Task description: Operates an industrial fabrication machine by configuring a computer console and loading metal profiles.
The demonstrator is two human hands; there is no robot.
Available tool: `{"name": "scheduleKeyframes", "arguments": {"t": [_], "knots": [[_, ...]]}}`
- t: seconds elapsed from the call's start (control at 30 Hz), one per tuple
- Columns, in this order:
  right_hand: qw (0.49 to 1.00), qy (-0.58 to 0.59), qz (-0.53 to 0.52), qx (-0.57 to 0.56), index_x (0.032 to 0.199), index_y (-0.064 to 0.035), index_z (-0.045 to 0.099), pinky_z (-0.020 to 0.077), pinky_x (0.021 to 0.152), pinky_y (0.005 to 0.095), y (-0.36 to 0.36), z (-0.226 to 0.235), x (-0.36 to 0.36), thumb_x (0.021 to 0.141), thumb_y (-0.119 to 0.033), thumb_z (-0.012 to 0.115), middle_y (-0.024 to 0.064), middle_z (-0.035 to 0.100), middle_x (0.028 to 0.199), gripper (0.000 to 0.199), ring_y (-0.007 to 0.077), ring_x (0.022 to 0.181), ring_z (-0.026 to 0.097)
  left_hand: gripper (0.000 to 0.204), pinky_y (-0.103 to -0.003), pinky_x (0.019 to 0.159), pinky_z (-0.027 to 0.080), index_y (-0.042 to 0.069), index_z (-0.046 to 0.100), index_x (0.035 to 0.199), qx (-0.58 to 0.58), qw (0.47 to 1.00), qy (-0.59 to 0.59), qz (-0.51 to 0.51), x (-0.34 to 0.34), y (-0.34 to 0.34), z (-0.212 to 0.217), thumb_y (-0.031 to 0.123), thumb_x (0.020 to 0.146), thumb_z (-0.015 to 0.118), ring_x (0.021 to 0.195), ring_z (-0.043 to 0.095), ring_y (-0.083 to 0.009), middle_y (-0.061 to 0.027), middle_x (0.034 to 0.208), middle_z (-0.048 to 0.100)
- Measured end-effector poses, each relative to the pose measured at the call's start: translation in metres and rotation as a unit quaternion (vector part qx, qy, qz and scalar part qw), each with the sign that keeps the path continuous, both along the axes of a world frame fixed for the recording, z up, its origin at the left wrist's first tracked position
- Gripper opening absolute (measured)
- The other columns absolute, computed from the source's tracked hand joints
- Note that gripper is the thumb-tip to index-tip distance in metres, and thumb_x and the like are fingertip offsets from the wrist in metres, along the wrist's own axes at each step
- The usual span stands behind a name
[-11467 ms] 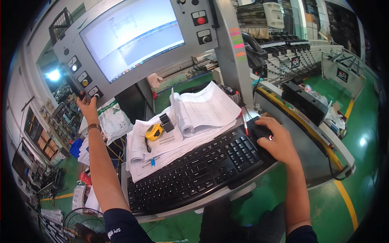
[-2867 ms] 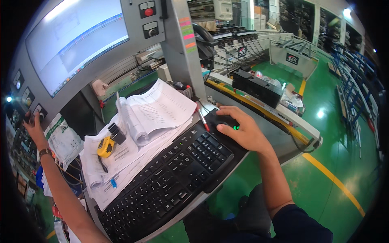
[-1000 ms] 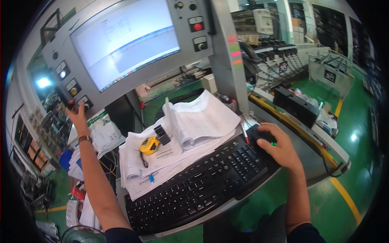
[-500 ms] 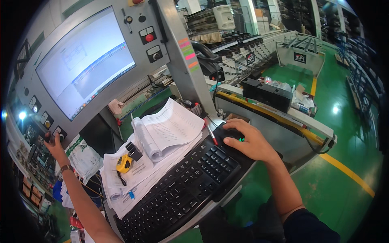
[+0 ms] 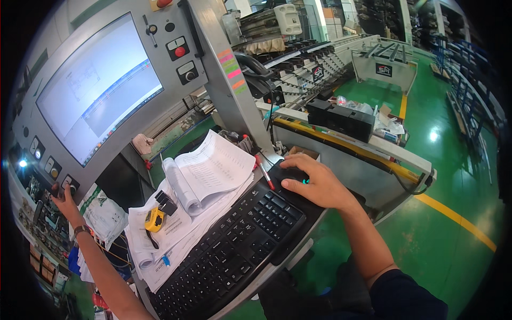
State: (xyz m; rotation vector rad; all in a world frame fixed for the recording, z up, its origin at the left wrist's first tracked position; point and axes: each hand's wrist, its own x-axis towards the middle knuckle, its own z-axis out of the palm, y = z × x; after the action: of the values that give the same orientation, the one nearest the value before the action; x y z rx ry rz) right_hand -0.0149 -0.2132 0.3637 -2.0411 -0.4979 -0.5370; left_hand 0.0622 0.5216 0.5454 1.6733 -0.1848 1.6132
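Right Hand Holds the Mouse, Left Hand Is at the Panel Knob

The right hand [image 5: 318,184] lies over the black mouse [image 5: 285,173], to the right of the keyboard [image 5: 229,250]. Its fingers are bent over the top of the mouse and the thumb is at the near side, so the hand holds it with a narrow, rounded grip. A small green-blue light [image 5: 305,182] shines beside the thumb.

The left hand [image 5: 66,206] is raised to the lower left corner of the grey control panel [image 5: 120,125]. Its thumb and a finger point upward with a gap between them, and the thumb is at the black knob [image 5: 73,187]. I cannot tell whether they grip this knob or only touch it. The other fingers are partly hidden. A dark band [image 5: 81,229] is around the left wrist.

Above the keyboard, the screen [image 5: 101,88] is lit. Between the keyboard and the panel there are papers [image 5: 216,165], some with curled edges. On them lie a yellow tape measure [image 5: 154,219] and, touching or just beside it, a small black object [image 5: 166,202]. A red and white pen [image 5: 265,173] lies near the mouse, on its left.
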Motion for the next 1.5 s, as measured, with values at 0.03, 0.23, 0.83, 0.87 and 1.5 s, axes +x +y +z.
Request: {"name": "scheduleKeyframes", "arguments": {"t": [0.03,0.23,0.83,0.87,1.5], "knots": [[1.000,0.001,0.003,0.003,0.127,-0.0076,0.065,0.0481,0.103,0.0416,0.001,0.000,0.000,0.093,-0.037,0.071,0.0145,0.061,0.136,0.045,0.0330,0.124,0.061,0.048,-0.035,0.108,0.041,0.004,0.049,0.140,0.010,1.000,-0.005,0.008,0.000,0.003,0.000,0.013,0.098,0.071,0.123,0.059,-0.0217,-0.0123,0.133,0.060],[1.000,0.006,0.000,-0.007,0.129,-0.0084,0.065,0.0505,0.098,0.0399,-0.001,-0.003,0.002,0.094,-0.040,0.071,0.0136,0.060,0.138,0.047,0.0310,0.126,0.059,0.047,-0.035,0.109,0.041,0.004,0.049,0.140,-0.039,0.999,0.015,0.008,0.000,0.000,-0.002,0.014,0.099,0.070,0.124,0.058,-0.0220,-0.0131,0.134,0.060],[1.000,0.014,0.002,-0.004,0.128,-0.0072,0.065,0.0461,0.106,0.0427,0.001,0.001,-0.001,0.094,-0.039,0.070,0.0170,0.059,0.140,0.047,0.0353,0.127,0.060,0.062,-0.036,0.113,0.037,0.002,0.041,0.148,-0.009,1.000,0.029,-0.003,0.000,0.014,0.000,0.020,0.097,0.072,0.130,0.055,-0.0237,-0.0151,0.142,0.057],[1.000,0.012,0.003,-0.004,0.128,-0.0070,0.065,0.0463,0.106,0.0427,0.001,0.001,-0.001,0.094,-0.039,0.070,0.0170,0.059,0.140,0.047,0.0353,0.126,0.060,0.062,-0.036,0.113,0.037,0.002,0.041,0.148,-0.009,1.000,0.029,-0.004,0.000,0.014,0.000,0.020,0.097,0.072,0.130,0.055,-0.0237,-0.0151,0.142,0.057],[0.998,-0.042,-0.024,-0.041,0.126,-0.0075,0.065,0.0475,0.104,0.0401,0.003,-0.001,-0.003,0.089,-0.028,0.074,0.0141,0.061,0.138,0.044,0.0341,0.126,0.060,0.064,-0.035,0.109,0.040,0.002,0.040,0.148,0.008,1.000,-0.004,-0.013,0.011,-0.010,-0.008,0.013,0.095,0.073,0.125,0.054,-0.0220,-0.0110,0.139,0.054]]}}
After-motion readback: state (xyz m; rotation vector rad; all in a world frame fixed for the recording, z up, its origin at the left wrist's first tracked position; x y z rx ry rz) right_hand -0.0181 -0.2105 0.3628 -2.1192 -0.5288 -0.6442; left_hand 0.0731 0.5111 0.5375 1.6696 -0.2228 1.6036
